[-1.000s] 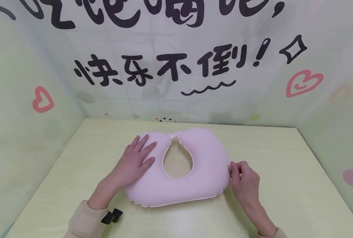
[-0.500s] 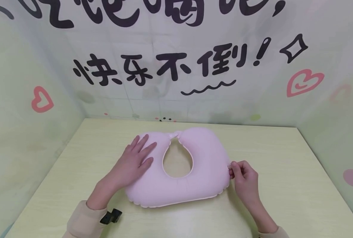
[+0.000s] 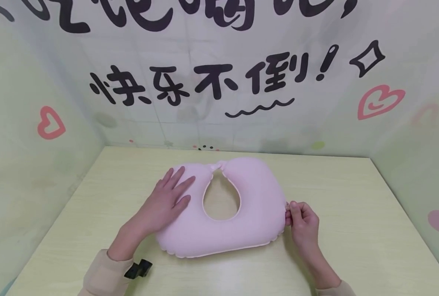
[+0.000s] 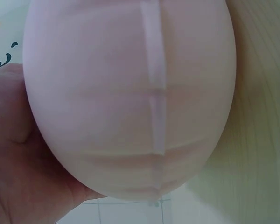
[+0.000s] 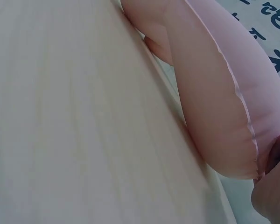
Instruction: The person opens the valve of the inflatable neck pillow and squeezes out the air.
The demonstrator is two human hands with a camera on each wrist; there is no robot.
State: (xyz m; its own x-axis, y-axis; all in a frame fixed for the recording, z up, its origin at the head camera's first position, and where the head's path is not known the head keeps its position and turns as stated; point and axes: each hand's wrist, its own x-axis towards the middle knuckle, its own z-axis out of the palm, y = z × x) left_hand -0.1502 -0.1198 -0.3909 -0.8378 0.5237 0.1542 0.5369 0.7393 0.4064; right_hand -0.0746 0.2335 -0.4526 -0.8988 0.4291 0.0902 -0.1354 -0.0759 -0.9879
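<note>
A pink inflatable neck pillow (image 3: 219, 236), puffed up, lies on the table with its narrow opening at the far side. My left hand (image 3: 165, 203) rests on the pillow's left lobe, fingers spread and fairly straight. At the opposite edge my right hand (image 3: 304, 224) pinches a small piece at the pillow's side between thumb and curled fingers; the fingertips largely hide it. In the left wrist view the rounded, seamed end of the neck pillow (image 4: 107, 102) fills the middle, with part of the left hand (image 4: 18, 149) beside it. The right wrist view shows the right hand (image 5: 273, 193) at the seam.
The pale wood-grain table (image 3: 352, 230) extends around the pillow. A printed backdrop (image 3: 190, 131) with black characters and hearts stands behind and at both sides. A black clip-like piece (image 3: 139, 269) sits by the left sleeve (image 3: 106, 271).
The right hand's fingertips have shifted slightly right, and a little of the pinched piece shows between them and the pillow. The left hand stays in place on the pillow.
</note>
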